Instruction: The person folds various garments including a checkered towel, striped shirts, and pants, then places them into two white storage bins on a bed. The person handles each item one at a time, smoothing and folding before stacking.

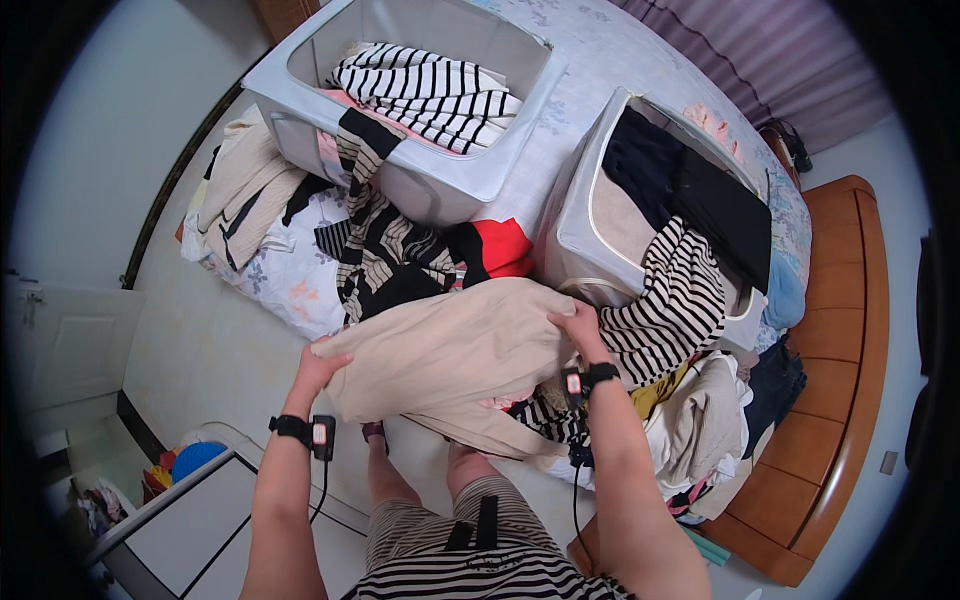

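Observation:
A beige cloth garment (pixel 457 345) is stretched between my two hands above the near edge of the bed. My left hand (pixel 322 367) pinches its left end, and my right hand (pixel 581 326) grips the upper right end. One part of the garment hangs down toward my legs. Just beyond it lie a black-and-tan patterned knit garment (pixel 382 247) and a red and black piece of clothing (pixel 499 247). A black-and-white striped garment (pixel 667 315) spills from a storage box close to my right hand. What kind of garment I hold cannot be told.
Two grey fabric storage boxes, one at left (pixel 450 176) and one at right (pixel 566 225), stand open on the floral bedsheet (pixel 555 112), with clothes inside. Heaped clothes (pixel 705 420) lie at right by the wooden headboard (pixel 817 382). Beige knitwear (pixel 255 187) lies at far left.

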### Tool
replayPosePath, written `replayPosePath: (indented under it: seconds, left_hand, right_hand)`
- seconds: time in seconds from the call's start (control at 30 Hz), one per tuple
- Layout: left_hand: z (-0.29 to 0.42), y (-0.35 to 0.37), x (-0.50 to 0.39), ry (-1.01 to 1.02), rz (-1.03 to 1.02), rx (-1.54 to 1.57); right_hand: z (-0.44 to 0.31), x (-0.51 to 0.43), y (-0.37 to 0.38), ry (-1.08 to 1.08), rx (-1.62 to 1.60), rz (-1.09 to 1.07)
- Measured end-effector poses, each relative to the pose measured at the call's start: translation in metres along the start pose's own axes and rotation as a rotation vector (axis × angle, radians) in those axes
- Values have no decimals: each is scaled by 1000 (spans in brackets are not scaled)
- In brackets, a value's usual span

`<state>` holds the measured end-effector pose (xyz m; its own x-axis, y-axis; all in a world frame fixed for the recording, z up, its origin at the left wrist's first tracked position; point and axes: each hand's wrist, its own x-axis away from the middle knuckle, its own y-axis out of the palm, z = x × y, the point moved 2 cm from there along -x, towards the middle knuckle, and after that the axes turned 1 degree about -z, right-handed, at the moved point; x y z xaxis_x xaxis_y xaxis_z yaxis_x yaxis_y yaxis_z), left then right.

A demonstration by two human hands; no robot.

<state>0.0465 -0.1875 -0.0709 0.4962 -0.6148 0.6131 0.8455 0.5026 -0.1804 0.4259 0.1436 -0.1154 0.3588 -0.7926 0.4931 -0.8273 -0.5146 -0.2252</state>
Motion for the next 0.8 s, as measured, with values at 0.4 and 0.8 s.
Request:
replayPosePath:
  seconds: [0.4,0.8]
  left_hand:
    - [48,-1,66,338,-7,-121]
    - [109,-32,-62,469,493,-718]
  right_hand:
    - [-39,25,-9,8,4,-76]
    - [-35,26,-18,-50,618,107]
